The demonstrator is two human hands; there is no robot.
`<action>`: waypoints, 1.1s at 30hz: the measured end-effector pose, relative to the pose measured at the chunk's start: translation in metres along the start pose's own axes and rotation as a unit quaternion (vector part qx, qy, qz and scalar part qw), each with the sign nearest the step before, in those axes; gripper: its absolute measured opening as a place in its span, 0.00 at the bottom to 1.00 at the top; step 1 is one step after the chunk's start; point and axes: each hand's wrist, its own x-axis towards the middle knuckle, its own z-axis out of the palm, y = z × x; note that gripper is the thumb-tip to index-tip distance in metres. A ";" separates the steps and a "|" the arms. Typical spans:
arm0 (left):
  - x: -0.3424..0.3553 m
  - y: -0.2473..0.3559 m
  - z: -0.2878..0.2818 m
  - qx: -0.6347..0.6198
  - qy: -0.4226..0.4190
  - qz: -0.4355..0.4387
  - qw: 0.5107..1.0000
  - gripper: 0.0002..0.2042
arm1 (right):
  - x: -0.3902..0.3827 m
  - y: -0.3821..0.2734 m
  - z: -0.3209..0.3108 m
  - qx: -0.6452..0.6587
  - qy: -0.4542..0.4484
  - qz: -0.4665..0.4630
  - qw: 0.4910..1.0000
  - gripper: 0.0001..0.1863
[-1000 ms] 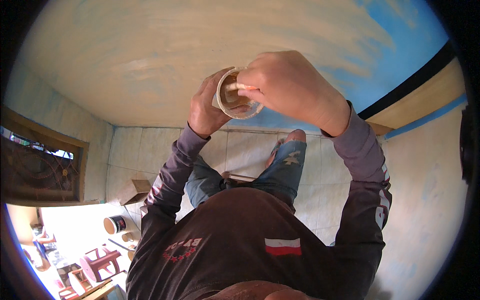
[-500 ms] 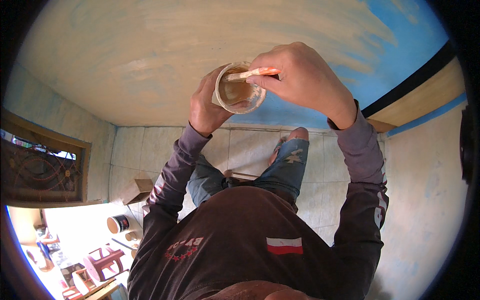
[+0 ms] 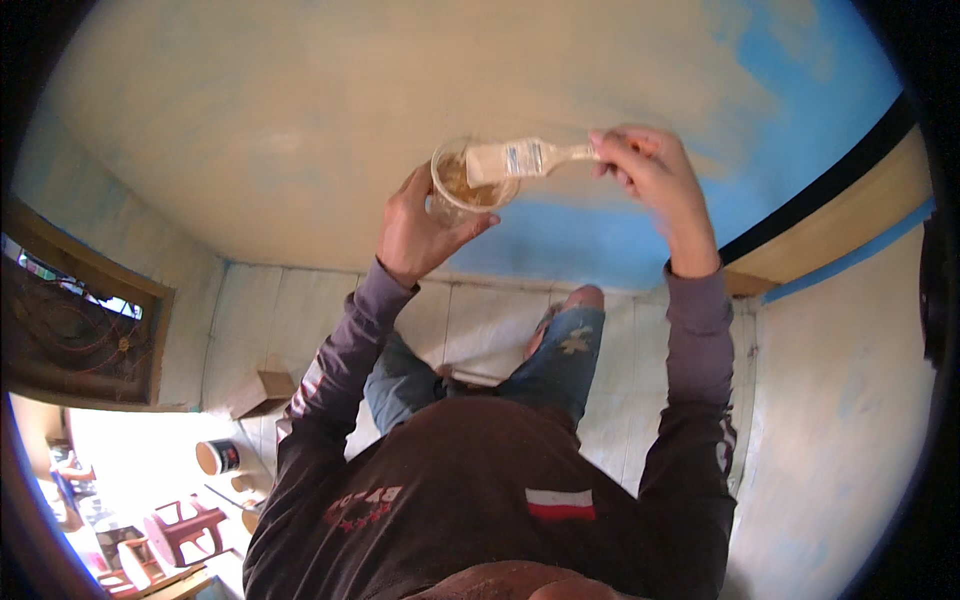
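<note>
A paint-smeared plastic cup (image 3: 458, 205) with beige paint inside is gripped by my left hand (image 3: 420, 228), its fingers and thumb wrapped round the side. My right hand (image 3: 648, 172) pinches the handle of a flat paintbrush (image 3: 522, 159) coated in beige. The brush lies level, its bristles pointing left over the cup's mouth; whether they touch the rim I cannot tell. Behind both hands stands a wall (image 3: 330, 120), beige over much of its surface, with a blue area (image 3: 590, 240) low down and at the upper right.
A dark band (image 3: 815, 190) runs along the wall at the right. On the left is a wood-framed grille window (image 3: 85, 305). Pale floor tiles (image 3: 290, 310) lie below, with a small box (image 3: 264, 392), a paint bucket (image 3: 220, 457) and a reddish plastic stool (image 3: 185, 532) at lower left.
The brush has come up out of the cup, so its bristles now show above the mouth. My right hand has moved right, away from the rim. The cup remains in my left hand.
</note>
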 end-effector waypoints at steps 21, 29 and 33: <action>0.110 0.125 -0.025 -0.008 0.021 0.098 0.995 0.37 | 0.076 -0.124 -0.157 0.181 0.246 -0.302 0.903 0.16; 0.087 0.089 -0.030 -0.035 -0.009 0.018 0.999 0.35 | 0.126 -0.127 -0.199 -0.066 0.408 -0.304 0.859 0.14; 0.061 0.052 -0.037 -0.048 0.002 -0.023 0.999 0.36 | 0.111 -0.115 -0.232 -0.207 0.428 -0.295 0.829 0.20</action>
